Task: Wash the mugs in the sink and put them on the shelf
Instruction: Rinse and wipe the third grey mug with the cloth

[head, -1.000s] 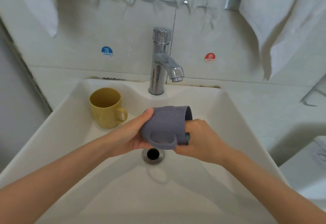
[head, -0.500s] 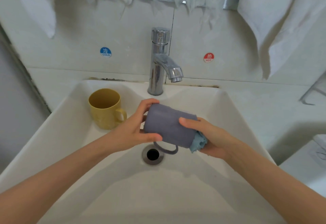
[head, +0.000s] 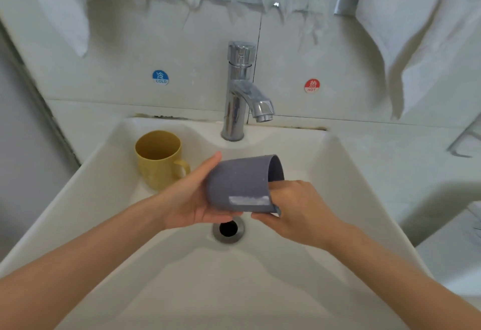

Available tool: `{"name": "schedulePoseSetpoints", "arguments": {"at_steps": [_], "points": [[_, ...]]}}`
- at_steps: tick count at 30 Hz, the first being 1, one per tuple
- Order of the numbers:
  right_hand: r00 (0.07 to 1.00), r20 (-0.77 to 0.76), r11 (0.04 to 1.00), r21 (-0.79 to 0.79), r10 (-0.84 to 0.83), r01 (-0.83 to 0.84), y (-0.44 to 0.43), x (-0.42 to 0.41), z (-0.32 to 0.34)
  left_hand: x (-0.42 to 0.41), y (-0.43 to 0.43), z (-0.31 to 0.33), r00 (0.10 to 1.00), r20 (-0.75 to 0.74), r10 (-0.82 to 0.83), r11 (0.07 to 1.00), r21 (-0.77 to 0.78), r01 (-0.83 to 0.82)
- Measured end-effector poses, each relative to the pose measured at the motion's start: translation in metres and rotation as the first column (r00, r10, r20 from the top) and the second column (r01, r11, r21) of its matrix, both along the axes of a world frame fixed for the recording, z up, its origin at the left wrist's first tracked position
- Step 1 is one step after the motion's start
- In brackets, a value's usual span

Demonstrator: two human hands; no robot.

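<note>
A grey-blue mug (head: 239,181) lies on its side above the drain of the white sink (head: 346,173), its mouth turned to the right and away from me. My left hand (head: 192,199) holds the mug by its base end, thumb along the top. My right hand (head: 296,207) grips the mug's rim, its fingers inside the mouth, with a scrap of blue cloth (head: 278,210) showing under the rim. The mug's handle is hidden. A yellow mug (head: 158,160) stands upright in the sink's back left corner.
A chrome tap (head: 239,90) rises behind the sink, with no water running. The drain (head: 228,228) sits just below the hands. White towels (head: 416,30) hang on the wall above. A metal rack edge (head: 463,145) shows at the far right.
The grey-blue mug has been turned in my hands: its handle, which pointed down toward me, is now out of sight. My right fingers went from the mug's outside into its mouth.
</note>
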State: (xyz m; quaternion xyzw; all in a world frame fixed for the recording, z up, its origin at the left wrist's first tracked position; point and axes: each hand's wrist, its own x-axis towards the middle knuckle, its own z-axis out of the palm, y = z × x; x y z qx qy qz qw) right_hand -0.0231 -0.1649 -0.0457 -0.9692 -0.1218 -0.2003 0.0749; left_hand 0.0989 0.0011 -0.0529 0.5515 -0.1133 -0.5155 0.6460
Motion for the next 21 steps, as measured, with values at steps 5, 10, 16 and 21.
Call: {"name": "schedulePoseSetpoints", "arguments": {"at_steps": [5, 10, 16, 21], "points": [[0.935, -0.343, 0.905, 0.363, -0.092, 0.222, 0.006, 0.000, 0.010, -0.001, -0.002, -0.003, 0.997, 0.038, 0.066, 0.996, -0.070, -0.063], [0.855, -0.467, 0.396, 0.846, 0.225, 0.357, -0.001, -0.001, 0.017, 0.003, 0.000, -0.006, 0.981, 0.170, 0.099, 0.978, -0.198, -0.064], [0.847, -0.419, -0.154, 0.861, 0.328, 0.485, -0.003, 0.002, 0.016, 0.000, 0.001, -0.002, 0.788, 0.607, 0.102, 0.962, -0.260, 0.076], [0.902, -0.390, 0.039, 0.920, 0.183, 0.389, 0.001, 0.000, 0.021, 0.002, 0.002, -0.002, 0.738, 0.673, 0.038, 0.972, -0.197, 0.129]]}}
